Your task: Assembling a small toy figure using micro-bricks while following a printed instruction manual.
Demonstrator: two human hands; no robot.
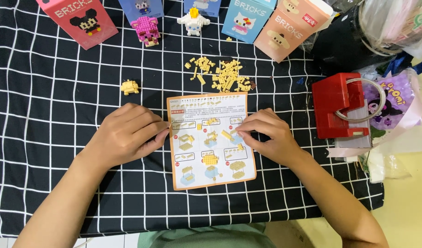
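While both our hands rest on the worktop [45, 151], which is covered by a black cloth with a white grid, the orange-bordered instruction sheet [212, 140] lies flat between them. Our left hand [126, 133] lies knuckles up, its fingers curled loosely, the fingertips touching the sheet's left edge; the grip has hold of nothing that we can see. Our right hand [268, 135] sits on the sheet's right edge, thumb and forefinger pinched close together over one of the printed steps; whether a small piece sits in that grip we cannot tell, since the fingers hide the spot.

Just beyond the sheet's top edge lies a loose heap of small yellow bricks [222, 76], spread out on the cloth. To the left of it, well apart, stands a small yellow built part [129, 87]. Along the far edge stand several brick-set boxes: a red one [77, 20], a light blue one [248, 18] and a peach one [291, 27]. Between them stand a pink brick figure [146, 30] and a white brick figure [193, 21]. To the right of our right hand sits a red plastic holder [335, 105], beside crumpled clear bags [395, 18].
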